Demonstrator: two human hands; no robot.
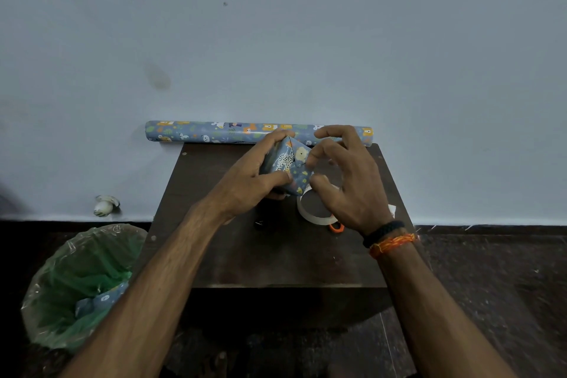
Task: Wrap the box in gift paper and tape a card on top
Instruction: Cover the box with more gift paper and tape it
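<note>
Blue-grey gift paper printed with cartoon animals covers the box (287, 164), which I hold tilted above the far half of the counter (276, 255). No writing or brand is readable anywhere; the print shows only a spotted cat and a yellow lion face. My left hand (254, 181) grips the box from its left side, thumb curled along the lower edge and fingers wrapped over the top, so most of that side is hidden. My right hand (349, 181) is at the folded end, fingers curled, with the index fingertip touching the paper where the flaps meet in a point; whether it pinches the flap I cannot tell. The paper looks smooth and slightly glossy, creased into sharp triangular folds.

Just below the box, partly under my right palm, lies a roll of tape (310, 209), a pale ring flat on the dark wooden counter. An orange loop (336, 227) peeks out beneath my wrist; the rest is covered. A white corner (392, 209) shows behind the same wrist, too hidden to identify. I wear black and orange thread bands (388, 238) there.

Along the wall lies the gift paper roll (214, 132), same print. Left of the counter, on the floor, stands a bin with a green plastic liner (76, 282), a scrap of the paper inside.
</note>
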